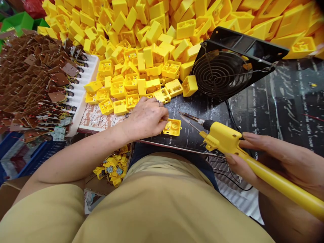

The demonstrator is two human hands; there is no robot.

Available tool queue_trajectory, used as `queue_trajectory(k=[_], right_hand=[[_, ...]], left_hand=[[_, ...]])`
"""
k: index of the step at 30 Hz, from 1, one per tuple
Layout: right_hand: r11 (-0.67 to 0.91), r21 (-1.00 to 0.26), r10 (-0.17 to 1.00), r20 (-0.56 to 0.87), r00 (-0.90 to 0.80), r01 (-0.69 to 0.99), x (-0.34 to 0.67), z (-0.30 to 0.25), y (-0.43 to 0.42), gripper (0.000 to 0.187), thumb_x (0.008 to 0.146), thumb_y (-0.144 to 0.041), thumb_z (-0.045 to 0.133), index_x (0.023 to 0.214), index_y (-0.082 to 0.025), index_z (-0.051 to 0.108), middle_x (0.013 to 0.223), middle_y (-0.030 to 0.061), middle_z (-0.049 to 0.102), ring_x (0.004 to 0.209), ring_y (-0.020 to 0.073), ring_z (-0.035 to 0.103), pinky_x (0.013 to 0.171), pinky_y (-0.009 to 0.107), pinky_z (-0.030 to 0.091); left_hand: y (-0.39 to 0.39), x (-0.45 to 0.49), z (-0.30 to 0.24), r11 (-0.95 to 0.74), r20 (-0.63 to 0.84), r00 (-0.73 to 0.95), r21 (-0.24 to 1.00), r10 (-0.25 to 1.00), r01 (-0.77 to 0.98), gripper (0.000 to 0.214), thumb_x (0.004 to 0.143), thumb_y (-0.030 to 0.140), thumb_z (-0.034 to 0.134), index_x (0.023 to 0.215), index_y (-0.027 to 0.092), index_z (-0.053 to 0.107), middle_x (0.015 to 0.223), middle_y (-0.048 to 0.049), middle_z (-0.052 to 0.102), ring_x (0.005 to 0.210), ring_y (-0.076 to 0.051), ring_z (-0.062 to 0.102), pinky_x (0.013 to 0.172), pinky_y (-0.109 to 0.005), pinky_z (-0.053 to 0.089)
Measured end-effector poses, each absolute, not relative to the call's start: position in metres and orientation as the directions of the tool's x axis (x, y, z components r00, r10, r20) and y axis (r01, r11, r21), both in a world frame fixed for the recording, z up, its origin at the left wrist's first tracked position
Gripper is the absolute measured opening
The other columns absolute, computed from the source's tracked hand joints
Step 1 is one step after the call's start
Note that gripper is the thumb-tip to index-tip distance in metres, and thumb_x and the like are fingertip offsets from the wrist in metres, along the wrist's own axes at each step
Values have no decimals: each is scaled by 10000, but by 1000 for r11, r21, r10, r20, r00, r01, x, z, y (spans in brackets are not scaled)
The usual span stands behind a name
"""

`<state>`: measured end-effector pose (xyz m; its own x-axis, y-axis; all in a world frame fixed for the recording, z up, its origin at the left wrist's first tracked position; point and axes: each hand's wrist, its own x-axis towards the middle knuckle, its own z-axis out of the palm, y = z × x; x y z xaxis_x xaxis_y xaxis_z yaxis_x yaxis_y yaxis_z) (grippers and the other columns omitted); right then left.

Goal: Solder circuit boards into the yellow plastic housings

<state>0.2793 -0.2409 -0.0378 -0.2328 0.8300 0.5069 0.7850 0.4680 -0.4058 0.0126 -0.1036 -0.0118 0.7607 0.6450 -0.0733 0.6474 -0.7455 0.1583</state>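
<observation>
Left hand (148,116) palm down, fingertips pinched on the edge of a small square yellow plastic housing (172,127), open side up, lying flat on the black printed mat (253,111) that covers the worktop. Right hand (268,158) closed around a yellow-handled soldering iron (227,140), fingers wrapped along the shaft. Iron's long axis runs from lower right up to upper left; the dark metal tip (187,116) points left toward the housing and sits just right of it, not touching as far as can be seen. Handle end cut off at the frame's right edge. Black square fan with wire grille (222,72) leans tilted behind the housing, to its right. Large heap of the same yellow plastic shells (152,44) directly behind the housing. Far left of the housing, a pile of brown circuit boards with wires (37,77), details too cluttered to read. Housing's inner parts too small to make out. Thumb of left hand hidden under the palm.
</observation>
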Motion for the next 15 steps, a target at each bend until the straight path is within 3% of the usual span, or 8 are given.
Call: queue_trajectory(k=[6,10,12,14,15], right_hand=[[412,-479,846,518,-130,776,259,-24,-248,581,869,-357,706,1386,-462,461,938,-32,724,642,164,674,467,294,514],[105,-537,908,395,140,837,239,-11,-254,393,899,-370,662,1279,-425,579,958,8,710,824,216,695,578,331,537],[181,-496,902,428,58,850,245,-16,-252,414,902,-383,654,1302,-426,556,947,2,719,779,207,704,517,313,525],[421,-398,821,549,-157,815,258,-27,-249,517,884,-420,672,1362,-456,477,884,-33,727,622,169,684,389,268,465],[417,-397,828,537,-162,818,265,-33,-250,522,889,-439,657,1374,-451,464,920,-26,729,636,178,691,414,275,494]], left_hand=[[-103,11,-10,-744,-95,757,145,646,652,212,826,223,513,778,170,713,775,-62,709,838,-246,602,765,-399,398],[-104,13,-12,-748,-92,762,148,641,647,204,820,219,520,775,173,713,760,-60,704,830,-240,599,768,-395,403],[-104,14,-13,-749,-88,764,152,639,645,191,814,218,529,769,177,710,755,-56,699,830,-234,601,779,-389,411],[-102,12,-10,-748,-94,763,156,639,645,181,820,228,538,787,179,709,767,-55,701,842,-235,607,797,-389,422],[-100,10,-7,-745,-96,762,164,640,647,181,830,241,541,822,179,711,783,-57,704,848,-237,613,808,-391,429]])
